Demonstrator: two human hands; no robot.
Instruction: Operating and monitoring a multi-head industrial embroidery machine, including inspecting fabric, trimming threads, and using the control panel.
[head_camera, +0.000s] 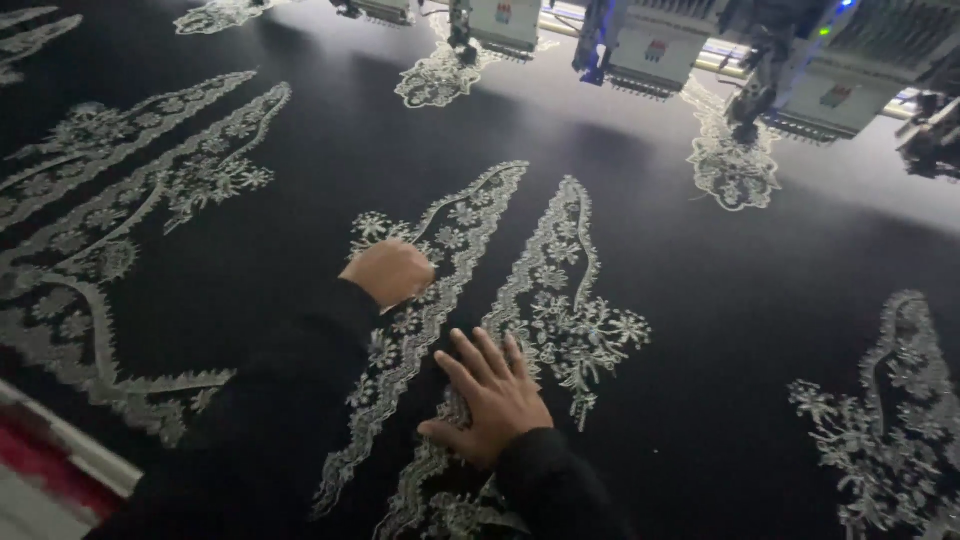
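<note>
- A wide sheet of black fabric (300, 170) lies stretched flat and fills nearly the whole view; the light is dim, with a pale sheen near its far right part.
- Silver-white floral embroidery repeats across it in long paired bands: one pair (120, 180) toward the left edge, a central pair (480, 270) under the hands, another piece (890, 420) at the near right.
- Along the far edge hangs a row of embroidery machine heads (650, 45), pale housings with small coloured stickers, each above a smaller stitched motif (735, 165).
- At the near left corner a red and white strip (45, 465) borders the cloth.
- The left hand (388, 270), in a dark sleeve, rests on the left band of the central pair, fingers curled in together; whether they pinch anything cannot be told.
- The right hand (492, 398) lies palm down, fingers spread, between that pair's two bands, touching the stitching.
- Plain black cloth lies open between the central pair and the right-hand piece.
</note>
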